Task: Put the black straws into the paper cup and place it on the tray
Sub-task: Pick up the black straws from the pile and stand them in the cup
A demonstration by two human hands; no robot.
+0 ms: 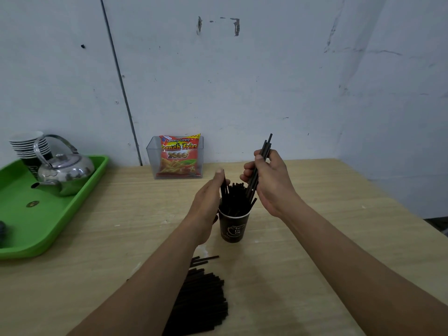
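- Straws first: your right hand grips a small bundle of black straws, fingers closed around them, the bundle tilted with its lower ends dipping into the paper cup and its upper ends poking out above your thumb.
- Your left hand sits against the left side of the cup, fingers curled loosely around the straws already standing in it; whether it is actually squeezing them you cannot tell from this angle.
- That dark cup stands upright on the wooden table, near the middle of the surface, between your two hands and well apart from the tray.
- A loose pile of black straws lies flat on the table by the near edge, partly hidden under your left forearm.
- The green tray lies at the table's left edge. It carries a metal kettle with its spout pointing towards you, and behind the kettle a stack of paper cups.
- At the far edge, against the wall, a clear plastic box holds a red snack packet standing upright.
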